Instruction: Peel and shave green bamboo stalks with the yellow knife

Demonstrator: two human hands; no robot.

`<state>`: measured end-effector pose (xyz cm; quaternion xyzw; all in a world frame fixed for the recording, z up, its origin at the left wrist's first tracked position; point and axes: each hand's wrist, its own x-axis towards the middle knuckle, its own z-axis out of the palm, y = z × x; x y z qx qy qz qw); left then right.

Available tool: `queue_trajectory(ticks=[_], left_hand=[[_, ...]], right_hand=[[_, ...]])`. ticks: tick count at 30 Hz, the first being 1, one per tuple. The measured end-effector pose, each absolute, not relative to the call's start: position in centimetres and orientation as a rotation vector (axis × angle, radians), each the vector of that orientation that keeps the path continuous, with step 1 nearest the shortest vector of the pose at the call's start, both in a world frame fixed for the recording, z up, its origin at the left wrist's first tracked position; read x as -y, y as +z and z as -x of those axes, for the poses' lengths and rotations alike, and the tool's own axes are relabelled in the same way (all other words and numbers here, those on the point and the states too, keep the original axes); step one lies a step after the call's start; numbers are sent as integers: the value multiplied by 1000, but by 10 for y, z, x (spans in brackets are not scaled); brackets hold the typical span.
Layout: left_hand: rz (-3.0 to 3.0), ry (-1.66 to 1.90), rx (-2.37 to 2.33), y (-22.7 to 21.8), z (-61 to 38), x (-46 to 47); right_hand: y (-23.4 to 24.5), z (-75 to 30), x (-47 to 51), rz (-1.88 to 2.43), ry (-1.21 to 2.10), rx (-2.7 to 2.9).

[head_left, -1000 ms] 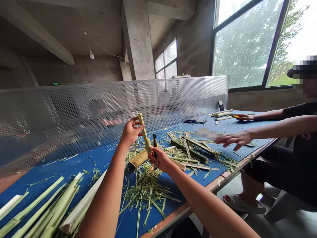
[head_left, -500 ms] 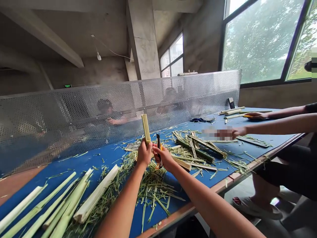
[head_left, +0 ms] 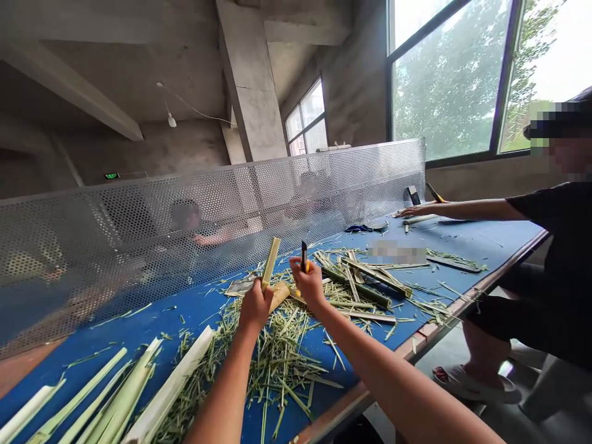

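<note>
My left hand (head_left: 256, 303) grips the lower end of a pale split bamboo strip (head_left: 271, 262), which sticks up and leans slightly right. My right hand (head_left: 309, 283) is closed around a utility knife (head_left: 304, 256) with a yellow-orange handle, its dark blade end pointing up. A gap separates the knife from the strip. Just below and between my hands, a yellowish rounded piece of bamboo (head_left: 280, 295) lies on a heap of thin green shavings (head_left: 282, 336).
Split stalks (head_left: 108, 410) lie at front left on the blue table (head_left: 194, 297). Dark green bamboo (head_left: 365, 290) and strips lie right of my hands. A perforated metal screen (head_left: 222, 209) runs behind. At right, a co-worker's arm (head_left: 472, 209) reaches over the table.
My hands have moved apart, so the knife is off the strip, and the strip now leans right. The rounded piece shows between them. The co-worker's arms have shifted, and the view has turned right.
</note>
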<state>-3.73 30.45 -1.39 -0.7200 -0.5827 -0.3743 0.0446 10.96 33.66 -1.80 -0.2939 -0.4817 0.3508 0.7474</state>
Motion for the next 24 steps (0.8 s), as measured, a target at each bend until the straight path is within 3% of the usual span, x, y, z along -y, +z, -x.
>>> queue_trajectory(ticks=[4, 8, 14, 18, 24], left_hand=[[2231, -1020, 1803, -13, 37, -301], [2256, -1016, 1805, -15, 41, -298], [2381, -1460, 1807, -30, 49, -311], [2486, -1795, 1829, -37, 45, -321], [2569, -1833, 1793, -37, 40, -318]], right_hand=[[20, -123, -354, 803, 558, 1343], [18, -113, -356, 880, 522, 1517], [-32, -89, -342, 863, 471, 1610], [-40, -97, -338, 1019, 363, 1682], [-30, -123, -333, 1368, 51, 2018]])
